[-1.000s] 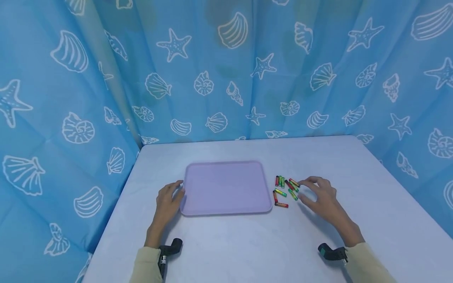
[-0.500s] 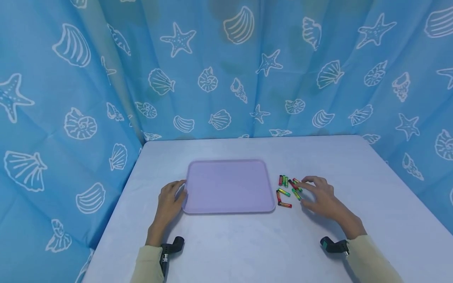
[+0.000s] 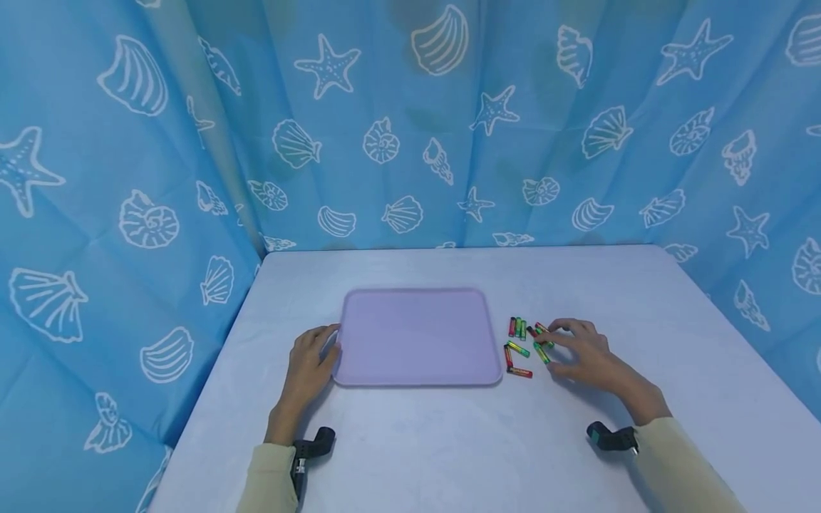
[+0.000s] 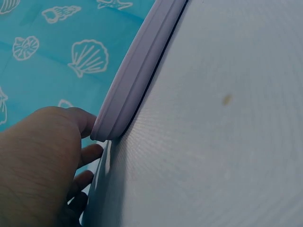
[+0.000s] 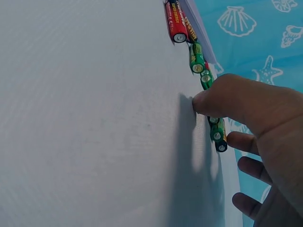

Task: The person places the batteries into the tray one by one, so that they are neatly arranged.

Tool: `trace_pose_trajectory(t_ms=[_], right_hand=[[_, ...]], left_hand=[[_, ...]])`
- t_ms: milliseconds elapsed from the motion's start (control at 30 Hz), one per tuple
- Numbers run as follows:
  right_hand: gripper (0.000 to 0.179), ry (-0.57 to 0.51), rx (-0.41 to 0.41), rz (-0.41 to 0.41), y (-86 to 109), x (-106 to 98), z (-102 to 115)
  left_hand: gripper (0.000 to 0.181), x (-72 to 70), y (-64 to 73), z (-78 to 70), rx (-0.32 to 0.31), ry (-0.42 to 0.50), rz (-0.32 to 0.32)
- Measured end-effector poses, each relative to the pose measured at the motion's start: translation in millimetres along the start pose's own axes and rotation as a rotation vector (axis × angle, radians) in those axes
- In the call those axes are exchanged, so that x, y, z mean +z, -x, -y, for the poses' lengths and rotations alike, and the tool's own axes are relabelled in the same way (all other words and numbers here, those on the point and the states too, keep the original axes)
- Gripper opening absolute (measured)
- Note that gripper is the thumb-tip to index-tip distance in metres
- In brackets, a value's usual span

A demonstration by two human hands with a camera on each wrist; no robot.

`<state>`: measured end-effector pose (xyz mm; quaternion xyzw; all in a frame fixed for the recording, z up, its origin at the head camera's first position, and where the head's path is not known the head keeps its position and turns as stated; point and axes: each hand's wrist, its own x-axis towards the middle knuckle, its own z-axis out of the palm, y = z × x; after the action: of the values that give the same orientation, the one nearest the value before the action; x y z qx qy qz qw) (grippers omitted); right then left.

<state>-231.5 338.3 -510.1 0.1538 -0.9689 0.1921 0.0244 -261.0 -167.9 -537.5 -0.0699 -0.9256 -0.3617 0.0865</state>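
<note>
A shallow lilac tray (image 3: 417,338) lies flat on the table. My left hand (image 3: 306,367) is at its left edge, with the fingertips touching the rim; in the left wrist view a finger meets the outside of the tray's wall (image 4: 130,80). Several small red and green batteries lie loose to the right of the tray, among them a red battery (image 3: 520,372) and a green battery (image 3: 518,349). Above the right-hand ones, my right hand (image 3: 590,360) hovers with thumb and fingers apart. One green battery (image 3: 541,353) lies between thumb and index finger, which partly hide the cluster.
A white-covered table (image 3: 423,449) extends around the tray. Blue curtains (image 3: 385,178) with white shell prints stand behind and at both sides. Each wrist wears a black camera, such as the left wrist camera (image 3: 316,443).
My right hand's index finger has moved slightly left over the battery cluster. My left hand stays at the tray's edge. The head view has shifted a little.
</note>
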Motion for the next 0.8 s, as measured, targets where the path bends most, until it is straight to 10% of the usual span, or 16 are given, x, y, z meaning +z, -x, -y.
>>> trace_pose_trajectory(t_ms=[800], right_hand=[[0.048, -0.132, 0.031, -0.094, -9.2, -8, 30]], left_hand=[[0.04, -1.5, 0.4, 0.4, 0.024, 0.03, -0.025]])
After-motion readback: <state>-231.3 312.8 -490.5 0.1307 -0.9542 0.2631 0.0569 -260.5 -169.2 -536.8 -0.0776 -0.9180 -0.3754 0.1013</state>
